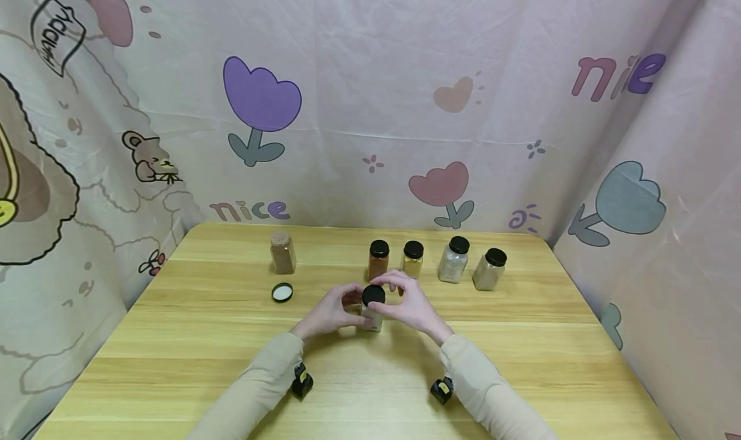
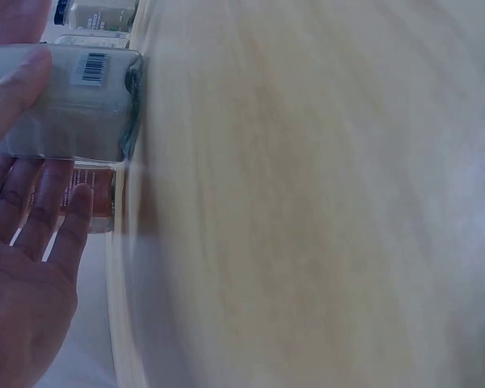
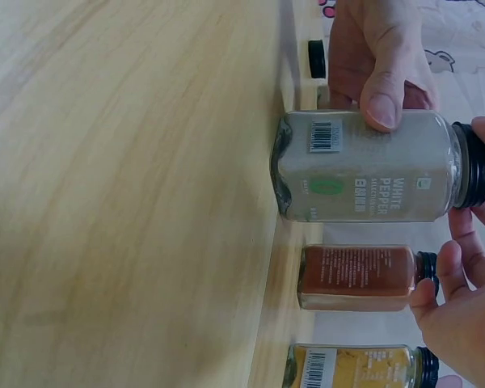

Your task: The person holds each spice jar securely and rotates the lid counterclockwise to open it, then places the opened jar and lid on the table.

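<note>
A clear glass jar of white pepper (image 3: pixel 368 170) is upright at the middle of the wooden table, between my two hands. Its label and barcode show in the right wrist view. My left hand (image 1: pixel 331 311) holds the jar's body from the left, thumb on the near side and fingers behind. From the right, my right hand (image 1: pixel 411 303) grips the black screw lid (image 3: pixel 474 166) with thumb and fingertips. The lid sits on the jar's neck. Whether the jar's base touches the table cannot be told.
Behind the hands stand a red-brown spice jar (image 1: pixel 379 266) and a yellow spice jar (image 1: pixel 412 266), both black-lidded. Two paler lidded jars, one whitish (image 1: pixel 453 264) and one beige (image 1: pixel 488 275), stand right. At left are a lidless brown powder jar (image 1: pixel 283 258) and a loose upturned lid (image 1: pixel 282 292).
</note>
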`<state>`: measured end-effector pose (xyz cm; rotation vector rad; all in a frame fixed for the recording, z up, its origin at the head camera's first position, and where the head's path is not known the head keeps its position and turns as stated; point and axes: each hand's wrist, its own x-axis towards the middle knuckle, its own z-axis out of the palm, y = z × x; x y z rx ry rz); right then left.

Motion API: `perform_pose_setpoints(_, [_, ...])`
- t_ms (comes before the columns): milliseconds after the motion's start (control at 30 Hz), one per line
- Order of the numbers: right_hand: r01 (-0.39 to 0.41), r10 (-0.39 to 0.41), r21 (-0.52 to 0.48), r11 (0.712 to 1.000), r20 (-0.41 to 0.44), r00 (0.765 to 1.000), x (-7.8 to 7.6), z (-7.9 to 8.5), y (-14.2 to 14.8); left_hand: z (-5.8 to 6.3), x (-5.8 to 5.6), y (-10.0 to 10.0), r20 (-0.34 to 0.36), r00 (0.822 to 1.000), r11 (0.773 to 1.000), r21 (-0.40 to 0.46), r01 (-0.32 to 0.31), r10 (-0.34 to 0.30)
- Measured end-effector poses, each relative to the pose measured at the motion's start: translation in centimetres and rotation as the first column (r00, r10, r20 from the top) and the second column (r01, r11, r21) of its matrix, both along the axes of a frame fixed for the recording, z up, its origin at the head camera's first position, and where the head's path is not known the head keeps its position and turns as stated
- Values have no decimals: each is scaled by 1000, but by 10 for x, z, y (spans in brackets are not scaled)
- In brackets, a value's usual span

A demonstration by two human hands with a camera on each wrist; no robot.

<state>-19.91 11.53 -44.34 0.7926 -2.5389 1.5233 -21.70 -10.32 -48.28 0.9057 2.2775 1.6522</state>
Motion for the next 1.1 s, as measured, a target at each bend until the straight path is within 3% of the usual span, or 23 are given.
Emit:
perform_pose_setpoints(233, [-25, 25, 2, 1000, -18, 1000, 0, -1, 1, -1, 0, 0, 10, 1000, 1000, 6, 2, -2])
perform_pose_setpoints(667, [31, -31, 15, 999, 18, 999, -1, -1, 1, -1, -1, 0, -5, 1000, 1000, -3, 0, 0])
perform_pose_setpoints(1100, [-35, 35, -1, 999, -32, 999, -3, -2, 1, 0, 0, 0, 15, 1000, 1000, 0, -3, 3])
